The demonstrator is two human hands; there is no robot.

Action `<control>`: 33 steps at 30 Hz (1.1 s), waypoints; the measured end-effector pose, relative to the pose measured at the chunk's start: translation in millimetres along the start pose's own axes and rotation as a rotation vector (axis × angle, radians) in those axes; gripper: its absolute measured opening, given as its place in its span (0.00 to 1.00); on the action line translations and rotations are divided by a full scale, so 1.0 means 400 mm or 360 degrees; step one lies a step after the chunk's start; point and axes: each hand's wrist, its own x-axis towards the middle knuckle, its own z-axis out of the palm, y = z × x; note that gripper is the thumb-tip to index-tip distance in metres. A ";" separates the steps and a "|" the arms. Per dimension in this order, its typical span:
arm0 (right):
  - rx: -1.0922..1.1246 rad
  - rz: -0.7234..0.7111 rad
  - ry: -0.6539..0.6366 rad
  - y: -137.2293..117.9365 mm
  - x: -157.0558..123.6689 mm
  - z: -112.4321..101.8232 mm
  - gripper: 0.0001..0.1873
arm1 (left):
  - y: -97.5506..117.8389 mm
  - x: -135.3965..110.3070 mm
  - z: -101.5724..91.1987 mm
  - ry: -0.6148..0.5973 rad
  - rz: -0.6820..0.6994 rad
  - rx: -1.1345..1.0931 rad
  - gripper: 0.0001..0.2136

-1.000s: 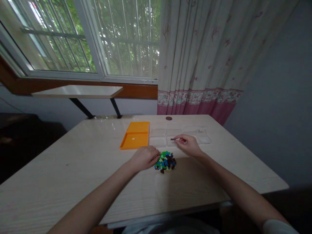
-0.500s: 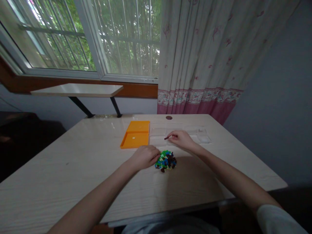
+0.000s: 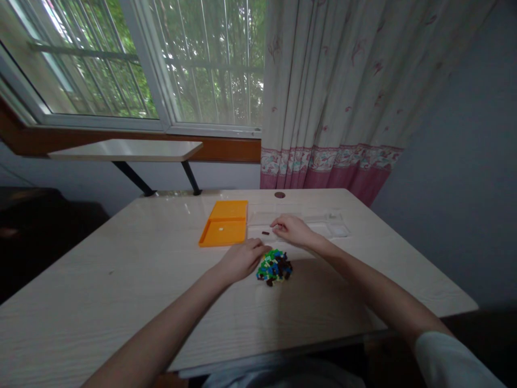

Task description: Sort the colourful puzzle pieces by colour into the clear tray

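A small pile of toy building bricks [image 3: 274, 268] in green, blue, dark brown and pale yellow lies on the table. My left hand [image 3: 241, 261] rests at the pile's left upper edge, its fingers reaching over the bricks and apart from the thumb. One dark brown brick [image 3: 265, 233] lies by itself in the left part of a clear plastic tray [image 3: 339, 231]. Just right of that brick is my right hand [image 3: 297, 230], thumb and forefinger slightly apart with nothing visible between them. It covers part of the tray's middle.
An open orange case [image 3: 223, 237] stands left of the clear tray, a small white piece [image 3: 221, 229] inside it. A raised shelf [image 3: 129, 150] on black legs is at the back left of the table [image 3: 161, 280]. Behind hangs a curtain [image 3: 323, 108].
My right hand has let go of the dark brown brick, which now lies in the clear tray. My left hand has shifted slightly right and up, its fingers stretched further over the pile.
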 end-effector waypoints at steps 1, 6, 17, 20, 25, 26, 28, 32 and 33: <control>0.0016 -0.0017 0.0000 0.001 -0.017 -0.008 0.10 | 0.000 0.002 0.005 -0.0004 0.0008 -0.0011 0.15; 0.0091 -0.0090 -0.0025 0.008 -0.104 -0.029 0.10 | -0.002 0.011 0.021 -0.0008 0.0018 -0.0036 0.14; 0.0215 -0.0073 -0.0036 0.001 -0.167 0.018 0.08 | 0.007 0.012 0.014 0.0027 -0.0002 -0.0087 0.12; 0.0203 -0.0080 -0.0006 -0.005 -0.168 0.024 0.08 | 0.014 0.016 0.012 0.0148 -0.0084 -0.0292 0.11; 0.0179 -0.0040 0.0227 -0.014 -0.169 0.045 0.11 | 0.031 0.035 0.036 0.0409 -0.0388 -0.1188 0.10; 0.0171 -0.0045 0.0276 -0.017 -0.168 0.050 0.13 | 0.034 0.039 0.045 0.0416 -0.0453 -0.1391 0.11; 0.0165 -0.0069 0.0362 -0.026 -0.166 0.057 0.13 | 0.039 0.045 0.062 0.0410 -0.0562 -0.1731 0.14; 0.0167 -0.0149 0.0498 -0.040 -0.162 0.063 0.07 | 0.046 0.050 0.074 0.0417 -0.0683 -0.2032 0.17; 0.0166 -0.0170 0.0520 -0.041 -0.162 0.062 0.06 | 0.047 0.050 0.073 0.0421 -0.0698 -0.2067 0.17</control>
